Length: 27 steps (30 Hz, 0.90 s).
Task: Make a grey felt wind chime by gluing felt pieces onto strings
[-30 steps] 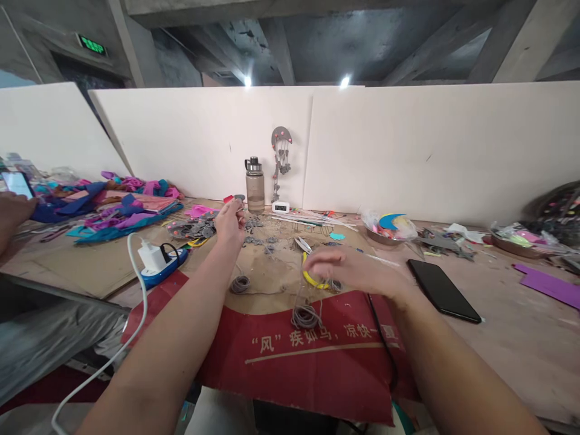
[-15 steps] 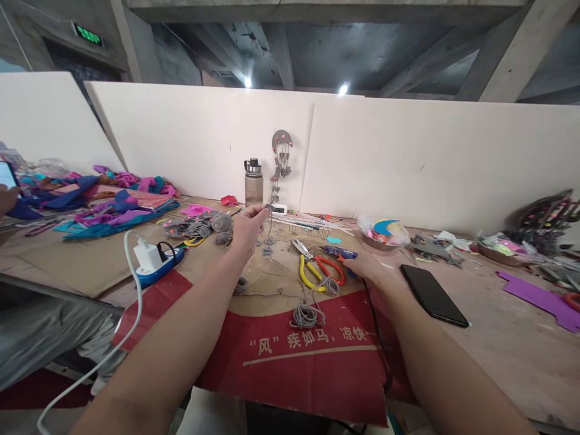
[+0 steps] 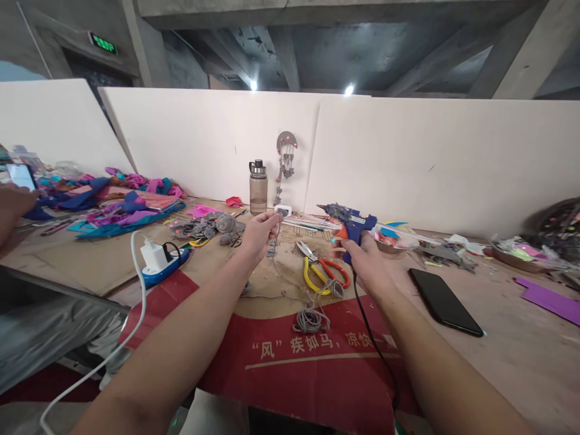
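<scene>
My right hand (image 3: 362,251) is wrapped round the handle of a blue hot glue gun (image 3: 348,220), lifted above the table with its nozzle toward the left. A black cord trails down from it. My left hand (image 3: 261,235) pinches a small grey felt piece (image 3: 284,211) at its fingertips, and a strand of grey yarn with small grey pieces hangs below it. Between the hands, scissors (image 3: 317,269) with yellow and red handles lie on the cardboard. A loose coil of grey yarn (image 3: 312,320) rests nearer me.
A water bottle (image 3: 258,187) stands by the white board, where a grey moon-shaped hanging (image 3: 287,154) is fixed. A black phone (image 3: 444,302) lies at right. Left are a power strip (image 3: 165,272), coloured felt scraps (image 3: 131,202) and another person's hand (image 3: 16,205) with a phone.
My right hand has raised the glue gun from the table, and its nozzle now points left near the left hand. The left hand still pinches the grey piece. The view has shifted slightly.
</scene>
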{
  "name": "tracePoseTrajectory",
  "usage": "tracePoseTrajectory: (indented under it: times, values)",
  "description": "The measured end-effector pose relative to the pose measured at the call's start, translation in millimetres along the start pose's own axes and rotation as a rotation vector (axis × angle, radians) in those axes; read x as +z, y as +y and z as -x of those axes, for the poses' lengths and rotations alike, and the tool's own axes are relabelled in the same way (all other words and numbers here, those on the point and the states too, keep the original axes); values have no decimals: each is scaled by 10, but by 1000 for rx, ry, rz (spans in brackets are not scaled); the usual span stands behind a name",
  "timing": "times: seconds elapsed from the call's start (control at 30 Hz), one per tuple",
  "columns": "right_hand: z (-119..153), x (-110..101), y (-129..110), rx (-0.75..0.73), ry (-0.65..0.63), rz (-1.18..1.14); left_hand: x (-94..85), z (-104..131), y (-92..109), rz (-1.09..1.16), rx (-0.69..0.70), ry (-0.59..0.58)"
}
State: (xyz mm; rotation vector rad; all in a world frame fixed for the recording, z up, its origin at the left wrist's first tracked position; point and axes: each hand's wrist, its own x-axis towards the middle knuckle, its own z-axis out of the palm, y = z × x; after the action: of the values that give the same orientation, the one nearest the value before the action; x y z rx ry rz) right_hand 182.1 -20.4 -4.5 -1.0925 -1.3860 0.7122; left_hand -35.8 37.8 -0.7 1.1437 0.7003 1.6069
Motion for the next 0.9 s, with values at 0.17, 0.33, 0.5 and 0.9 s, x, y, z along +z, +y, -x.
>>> tracePoseTrajectory:
  times: [0.17, 0.33, 0.5, 0.9]
  values:
    - [198, 101, -248, -133, -108, 113, 19, 28, -49, -52, -54, -53]
    - [234, 104, -275, -289, -107, 391, 9, 16, -60, -60, -82, -71]
    - [240, 120, -247, -398, -56, 589, 17, 16, -70, -80, -81, -98]
    - [240, 140, -192, -363, -97, 681, 62, 61, -55, -126, -48, -160]
